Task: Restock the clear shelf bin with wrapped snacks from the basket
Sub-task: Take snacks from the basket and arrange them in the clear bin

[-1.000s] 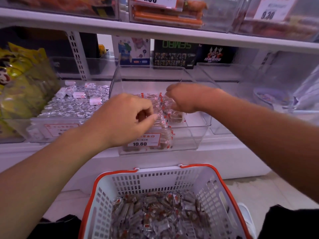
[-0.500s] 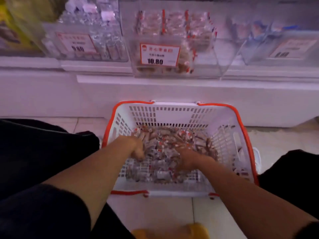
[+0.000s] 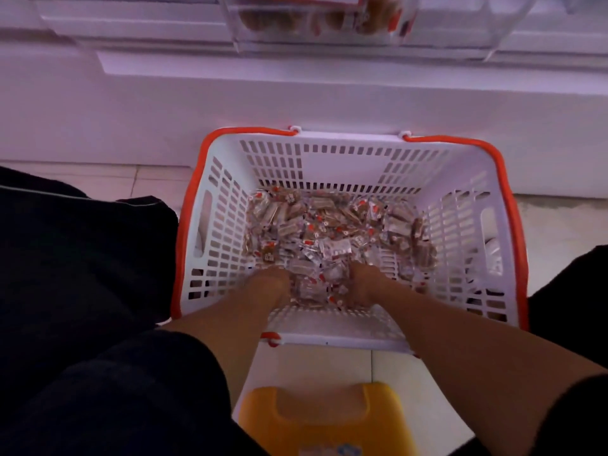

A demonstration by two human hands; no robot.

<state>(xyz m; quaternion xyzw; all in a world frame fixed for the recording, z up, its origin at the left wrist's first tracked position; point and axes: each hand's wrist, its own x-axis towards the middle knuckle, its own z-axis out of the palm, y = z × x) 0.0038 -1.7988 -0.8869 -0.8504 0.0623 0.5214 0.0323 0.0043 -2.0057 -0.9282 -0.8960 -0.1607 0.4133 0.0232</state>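
Observation:
A white basket with an orange rim [image 3: 345, 136] stands on the floor below the shelf, its bottom covered with small wrapped snacks [image 3: 329, 225] in clear and red wrappers. Both my hands are down inside it near its front wall. My left hand [image 3: 268, 286] and my right hand [image 3: 363, 286] are curled into the pile with a clump of snacks pressed between them; the fingertips are buried. Only the bottom of the clear shelf bin [image 3: 444, 34] shows at the top edge, with some snacks inside.
A yellow plastic stool [image 3: 322, 416] sits under me at the bottom edge. My dark trouser legs flank the basket on the left [image 3: 82, 258] and right [image 3: 566, 291]. The white shelf base [image 3: 296, 93] rises just behind the basket.
My hands left the shelf bin and dropped into the basket. They have since drawn closer to its front wall, and my view has tilted further down.

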